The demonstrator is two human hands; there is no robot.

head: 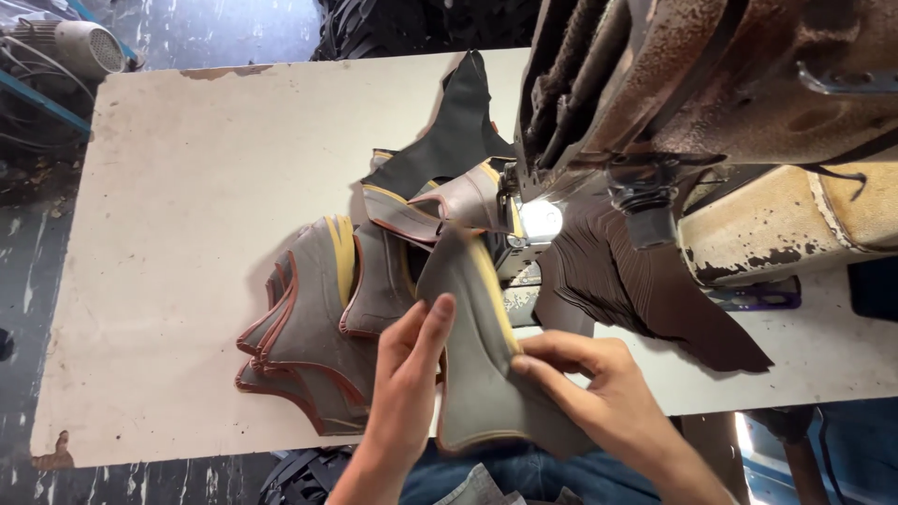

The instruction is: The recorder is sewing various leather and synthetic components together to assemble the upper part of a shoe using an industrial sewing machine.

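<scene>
**Ana:** What are the 2 hands holding?

**Ben:** 1 grey shoe piece (477,355) with a yellow edge. It is near the person, at the near edge of the table (168,281). Both hands pinch it. The left hand (407,374) has its thumb up on the piece's left edge. The right hand (599,383) has its fingertips (524,367) pressed on the lower right part.

**Ana:** Which way does the piece run?

**Ben:** Its long way goes from near to far, and it leans a bit. The wide end is near, by the person's lap. The thin end points far, up at the sewing machine (711,122).

**Ana:** So where is the machine from the hands?

**Ben:** Far and a bit right. The bright lit spot (541,220) under the machine head is just past the thin tip of the piece. The tip looks close to it, but I cannot tell if they touch.

**Ana:** Which hand is closer to the machine?

**Ben:** The right hand, I think. It sits on the machine's side.

**Ana:** What else is there?

**Ben:** A pile of the same grey pieces (318,327) lies left of the hands. A stack of dark brown pieces (645,290) lies right, under the machine.
</scene>
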